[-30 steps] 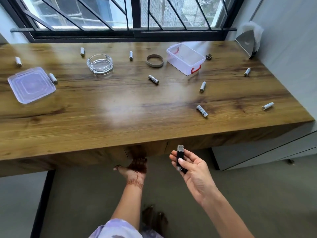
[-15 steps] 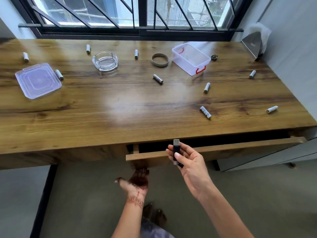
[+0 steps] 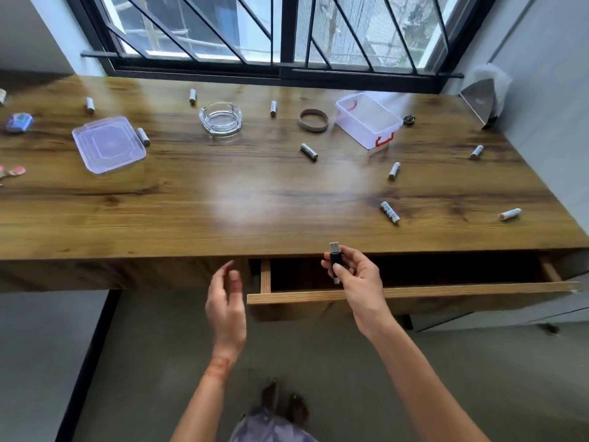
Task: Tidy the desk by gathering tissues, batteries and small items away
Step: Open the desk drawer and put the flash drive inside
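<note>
My right hand [image 3: 357, 279] grips a small black USB stick [image 3: 335, 257] with a silver plug, upright above the open drawer [image 3: 414, 294] under the wooden desk [image 3: 223, 199]. To the left of the drawer, my left hand [image 3: 224, 301] hangs free with fingers apart and nothing in it. Several white batteries lie scattered on the desk, among them one near the front right [image 3: 389, 212], one at the right edge [image 3: 510, 214] and one in the middle [image 3: 308, 151]. A clear plastic box [image 3: 368, 121] with red clips stands at the back right. Its lid [image 3: 108, 143] lies at the left.
A glass ashtray [image 3: 220, 118] and a tape ring [image 3: 313, 120] sit at the back. A tissue holder [image 3: 483, 97] stands in the far right corner. A small dark item [image 3: 409, 119] lies beside the box. Small colourful items [image 3: 19, 122] lie at the left edge. Window bars run behind.
The drawer has slid further out. My left hand has let go of it and risen to the left of the drawer. My right hand with the USB stick has moved up over the drawer.
</note>
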Demonstrator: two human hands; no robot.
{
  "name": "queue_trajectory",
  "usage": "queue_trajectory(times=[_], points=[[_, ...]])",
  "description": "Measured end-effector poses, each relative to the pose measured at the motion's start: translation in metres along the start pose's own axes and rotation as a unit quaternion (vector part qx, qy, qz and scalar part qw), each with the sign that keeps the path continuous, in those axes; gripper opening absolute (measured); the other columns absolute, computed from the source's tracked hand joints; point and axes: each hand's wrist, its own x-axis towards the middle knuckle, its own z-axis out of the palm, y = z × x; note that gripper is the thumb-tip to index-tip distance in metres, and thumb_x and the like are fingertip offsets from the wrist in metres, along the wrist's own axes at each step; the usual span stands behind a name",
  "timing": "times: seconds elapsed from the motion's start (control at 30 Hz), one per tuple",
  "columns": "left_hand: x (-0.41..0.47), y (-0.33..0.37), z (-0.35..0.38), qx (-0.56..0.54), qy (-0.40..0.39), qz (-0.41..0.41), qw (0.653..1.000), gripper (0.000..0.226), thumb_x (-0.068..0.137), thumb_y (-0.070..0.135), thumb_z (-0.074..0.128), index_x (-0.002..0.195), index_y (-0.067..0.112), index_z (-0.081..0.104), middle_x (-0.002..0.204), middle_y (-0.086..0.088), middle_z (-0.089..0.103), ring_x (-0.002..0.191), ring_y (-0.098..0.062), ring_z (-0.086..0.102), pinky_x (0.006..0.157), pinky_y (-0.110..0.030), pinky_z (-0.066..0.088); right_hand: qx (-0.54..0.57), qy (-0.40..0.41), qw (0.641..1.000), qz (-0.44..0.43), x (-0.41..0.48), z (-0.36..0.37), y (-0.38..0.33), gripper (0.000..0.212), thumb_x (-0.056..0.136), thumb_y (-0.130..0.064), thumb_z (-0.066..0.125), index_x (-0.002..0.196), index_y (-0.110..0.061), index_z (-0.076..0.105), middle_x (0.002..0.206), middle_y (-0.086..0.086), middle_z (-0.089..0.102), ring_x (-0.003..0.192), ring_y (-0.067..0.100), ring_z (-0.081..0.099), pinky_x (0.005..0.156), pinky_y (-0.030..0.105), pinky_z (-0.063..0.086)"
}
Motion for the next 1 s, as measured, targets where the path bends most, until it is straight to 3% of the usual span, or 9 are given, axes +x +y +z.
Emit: queue_trajectory(times=[0.07, 0.13, 0.23, 0.3, 0.47, 0.63, 0.73, 0.87, 1.0], points=[[0.002, 0.012, 0.001, 0.137, -0.071, 0.156, 0.976, 0.063, 0.085, 0.057, 0.036, 0.123, 0.012, 0.058, 0.128, -0.001, 0.056, 0.126, -0.015, 0.045, 0.109, -0.031, 0.031, -0.016, 0.011, 1.0, 0.0, 0.003, -0.001, 0.001, 0.039, 0.093, 0.004, 0.045, 0.129, -0.012, 0.047, 0.111, 0.004, 0.063, 0.099, 0.008, 0.063, 0.091, 0.026, 0.049], [0.002, 0.011, 0.008, 0.271, -0.125, 0.247, 0.922, 0.058, 0.089, 0.047, 0.033, 0.123, 0.007, 0.059, 0.131, -0.003, 0.055, 0.131, -0.018, 0.041, 0.115, -0.031, 0.019, -0.034, 0.018, 0.999, -0.006, 0.005, -0.002, 0.002, 0.039, 0.093, 0.003, 0.045, 0.128, -0.012, 0.047, 0.112, 0.003, 0.063, 0.099, 0.008, 0.063, 0.094, 0.028, 0.048], [-0.009, -0.004, 0.014, 0.414, -0.189, 0.309, 0.835, 0.059, 0.096, 0.045, 0.025, 0.123, 0.003, 0.058, 0.131, -0.01, 0.056, 0.132, -0.021, 0.036, 0.113, -0.032, 0.014, -0.059, 0.02, 0.998, -0.017, 0.005, -0.001, 0.003, 0.037, 0.093, 0.002, 0.046, 0.127, -0.014, 0.049, 0.113, 0.003, 0.063, 0.099, 0.006, 0.063, 0.097, 0.03, 0.047], [-0.02, -0.015, 0.011, 0.458, -0.225, 0.296, 0.807, 0.066, 0.098, 0.048, 0.014, 0.126, 0.004, 0.055, 0.132, -0.011, 0.055, 0.131, -0.02, 0.038, 0.113, -0.033, 0.016, -0.077, 0.021, 0.996, -0.026, 0.005, -0.001, 0.004, 0.036, 0.093, 0.001, 0.046, 0.126, -0.015, 0.05, 0.114, 0.001, 0.062, 0.1, 0.005, 0.062, 0.097, 0.03, 0.047], [-0.027, -0.012, 0.011, 0.485, -0.209, 0.282, 0.801, 0.056, 0.089, 0.046, 0.034, 0.121, 0.007, 0.06, 0.121, -0.009, 0.064, 0.12, -0.024, 0.055, 0.103, -0.036, 0.036, -0.113, 0.015, 0.993, -0.037, 0.002, 0.002, 0.013, 0.035, 0.093, 0.0, 0.047, 0.123, -0.016, 0.052, 0.109, -0.004, 0.062, 0.098, 0.002, 0.061, 0.094, 0.026, 0.047], [-0.031, -0.011, 0.009, 0.469, -0.216, 0.286, 0.807, 0.053, 0.084, 0.039, 0.039, 0.117, 0.004, 0.062, 0.123, -0.012, 0.063, 0.125, -0.027, 0.05, 0.107, -0.042, 0.027, -0.148, -0.01, 0.988, -0.031, 0.001, 0.003, 0.024, 0.037, 0.093, -0.001, 0.047, 0.126, -0.016, 0.052, 0.112, -0.006, 0.059, 0.104, 0.004, 0.059, 0.096, 0.025, 0.044], [-0.033, -0.013, 0.003, 0.443, -0.226, 0.315, 0.809, 0.042, 0.085, 0.036, 0.04, 0.105, 0.01, 0.066, 0.128, -0.012, 0.059, 0.131, -0.024, 0.041, 0.108, -0.048, 0.023, -0.132, -0.012, 0.991, 0.009, 0.006, -0.002, 0.032, 0.036, 0.092, 0.002, 0.047, 0.126, -0.011, 0.052, 0.115, 0.004, 0.062, 0.102, 0.01, 0.061, 0.093, 0.028, 0.048], [-0.041, -0.019, -0.001, 0.39, -0.227, 0.333, 0.828, 0.032, 0.088, 0.032, 0.041, 0.083, 0.013, 0.066, 0.13, -0.012, 0.057, 0.134, -0.02, 0.029, 0.116, -0.034, 0.014, -0.076, -0.033, 0.991, 0.101, 0.012, -0.011, 0.045, 0.036, 0.091, 0.008, 0.046, 0.126, 0.001, 0.048, 0.109, 0.014, 0.061, 0.096, 0.019, 0.064, 0.077, 0.026, 0.053], [-0.053, -0.025, -0.002, 0.368, -0.234, 0.334, 0.836, 0.032, 0.087, 0.031, 0.043, 0.068, 0.015, 0.063, 0.126, -0.012, 0.06, 0.133, -0.022, 0.034, 0.114, -0.032, 0.015, -0.104, -0.017, 0.982, 0.16, 0.021, -0.02, 0.064, 0.038, 0.09, 0.007, 0.049, 0.126, -0.001, 0.047, 0.113, 0.014, 0.056, 0.092, 0.021, 0.066, 0.079, 0.033, 0.056]])
